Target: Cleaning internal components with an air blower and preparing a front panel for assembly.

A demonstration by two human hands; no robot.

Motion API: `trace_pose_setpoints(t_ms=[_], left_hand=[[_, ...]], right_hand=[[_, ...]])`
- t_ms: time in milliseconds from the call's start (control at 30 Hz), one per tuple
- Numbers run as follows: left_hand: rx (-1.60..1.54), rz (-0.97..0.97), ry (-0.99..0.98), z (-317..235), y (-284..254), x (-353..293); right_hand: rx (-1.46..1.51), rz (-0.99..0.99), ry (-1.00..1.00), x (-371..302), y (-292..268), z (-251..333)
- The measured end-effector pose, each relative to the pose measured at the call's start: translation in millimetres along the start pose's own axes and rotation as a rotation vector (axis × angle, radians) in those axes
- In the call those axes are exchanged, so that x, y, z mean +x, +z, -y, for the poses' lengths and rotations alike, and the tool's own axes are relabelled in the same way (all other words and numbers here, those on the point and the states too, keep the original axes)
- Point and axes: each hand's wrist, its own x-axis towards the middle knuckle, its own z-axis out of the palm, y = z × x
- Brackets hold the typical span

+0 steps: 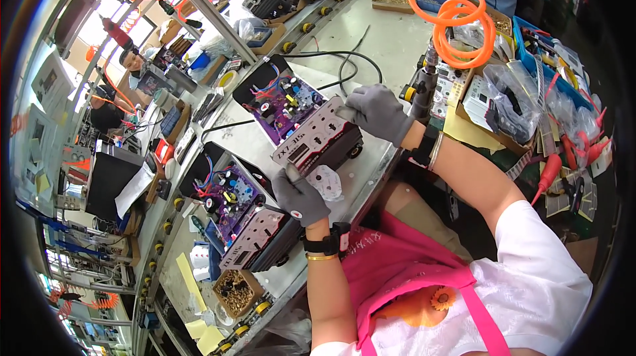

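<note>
An opened welding machine with a purple circuit board (281, 107) stands on the bench in front of me, its white-grey front panel (318, 134) facing my side. My right hand (381, 114), in a grey glove, is closed with its fingertips at the panel's upper right corner. At the lower left corner, my gloved left hand (301, 198) grips the panel's edge, thumb up; its other fingers are partly hidden. A second opened welding machine (255, 237) sits to the left, below that hand. A clear plastic piece (326, 183) lies by the near bench edge.
A box of small brass-coloured parts (237, 293) stands at the near left. Orange coiled air hose (464, 31) hangs over the right side, with a driver tool (424, 81) below. Cartons, plastic bags (510, 94) and red-handled tools (548, 174) crowd the right. Black cable (361, 58) crosses the bench.
</note>
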Motion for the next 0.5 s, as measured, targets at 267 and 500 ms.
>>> trace_pose_setpoints(t_ms=[267, 500], left_hand=[[-0.014, 0.006, -0.062, -3.7, 0.9, 0.4], [-0.055, 0.057, -0.151, -10.1, -2.9, 2.7]], right_hand=[[-0.411, 0.469, 0.273, 29.6, -30.7, 30.8], [-0.502, 0.733, 0.434, 53.4, -46.5, 55.5]])
